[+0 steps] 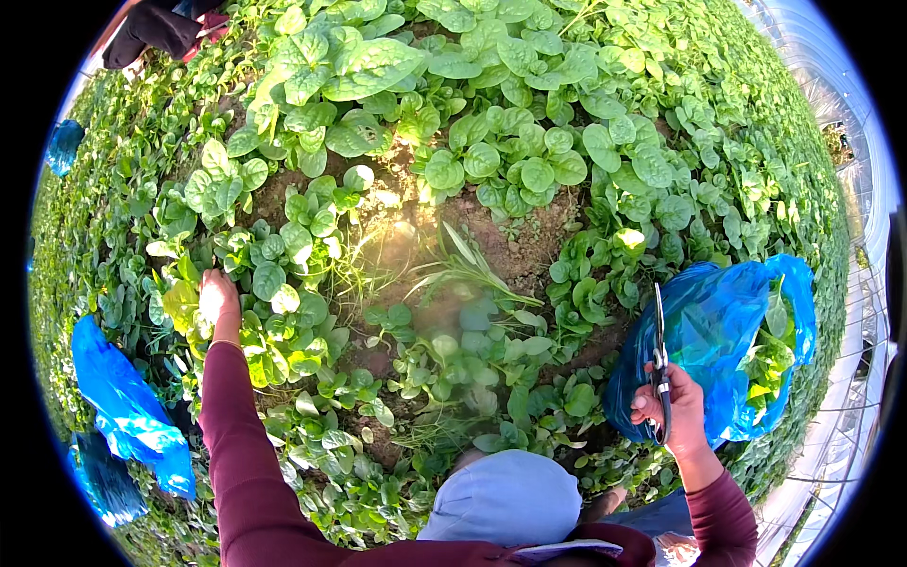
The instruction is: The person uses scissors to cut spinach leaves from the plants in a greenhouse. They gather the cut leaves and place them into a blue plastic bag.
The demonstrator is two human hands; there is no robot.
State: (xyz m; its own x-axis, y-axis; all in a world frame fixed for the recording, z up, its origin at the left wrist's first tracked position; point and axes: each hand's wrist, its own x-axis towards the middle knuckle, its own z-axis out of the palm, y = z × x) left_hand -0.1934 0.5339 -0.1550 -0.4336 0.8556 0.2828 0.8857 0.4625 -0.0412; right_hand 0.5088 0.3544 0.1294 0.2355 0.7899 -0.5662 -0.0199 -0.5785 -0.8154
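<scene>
Reaching out at the left, my left hand point(219, 298) is among the leaves of a low leafy green plant point(183, 301); its fingertips are partly hidden, so its grip cannot be told. My right hand point(677, 404) holds a pair of scissors point(660, 375) by the dark handles, blades pointing up and away from me. Behind the scissors, touching the plants, stands a blue plastic bag point(698, 326) with its mouth facing right. Cut green leaves point(769, 361) show in that mouth. Some long narrow leaves point(471, 266) lie on bare soil in the middle.
Dense leafy plants point(496, 142) cover the ground around me. More blue plastic point(127, 397) lies at the left, and another blue bag point(64, 147) is farther off. At the top left, part of another person point(159, 32) shows. Clear plastic sheeting point(843, 92) runs along the right edge.
</scene>
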